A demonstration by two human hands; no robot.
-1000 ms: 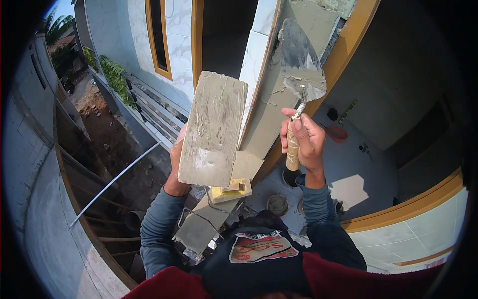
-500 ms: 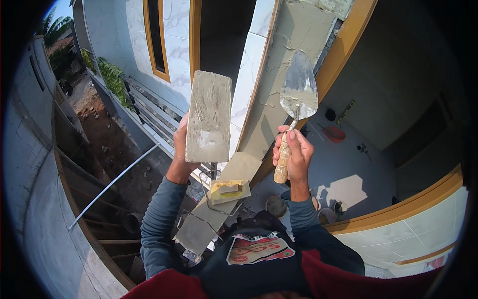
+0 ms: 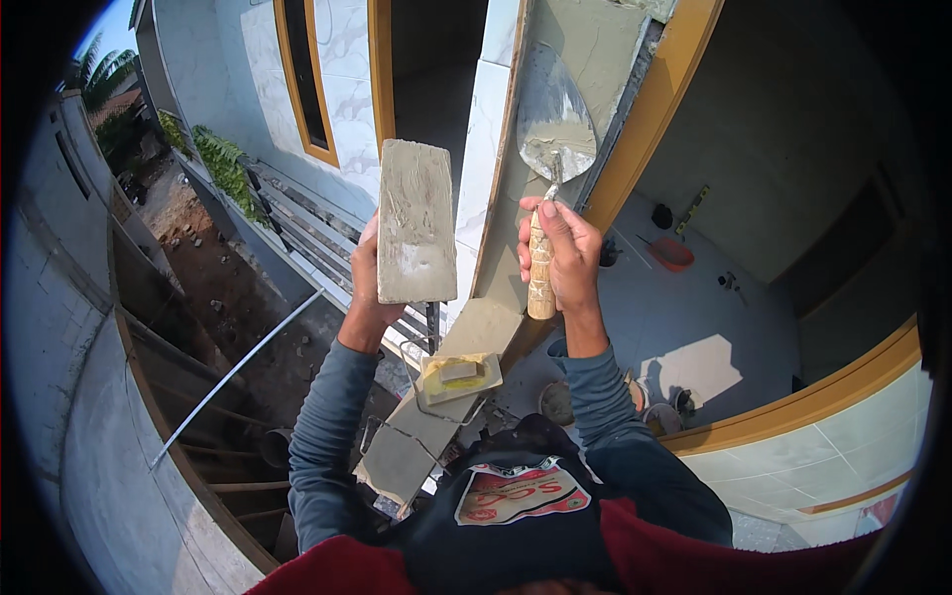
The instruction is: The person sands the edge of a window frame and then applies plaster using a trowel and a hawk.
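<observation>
My left hand (image 3: pixel 366 273) grips a rectangular board (image 3: pixel 416 218) coated in grey mortar, held upright in the picture; the fingers behind it are hidden. My right hand (image 3: pixel 568 256) is closed round the wooden handle of a pointed metal trowel (image 3: pixel 555 109), whose blade carries smeared mortar and is over a long mortar-covered strip (image 3: pixel 585 40) beside white marbled tiles (image 3: pixel 474 149). I cannot tell whether the blade touches it. Below my hands, a yellow sponge float (image 3: pixel 461 377) lies on a grey plank (image 3: pixel 407 446) among bent metal bars.
Orange frames (image 3: pixel 674 69) border openings ahead and right. Below right is a tiled floor with a red basin (image 3: pixel 670 256), a level and round containers. At left are railing slats with plants (image 3: pixel 223 164), a white pipe (image 3: pixel 233 372), a curved concrete wall and rubble-strewn ground.
The board has risen in view and appears narrower and shorter. The trowel dipped, then rose and moved left over the mortar strip, both hands keeping their grip.
</observation>
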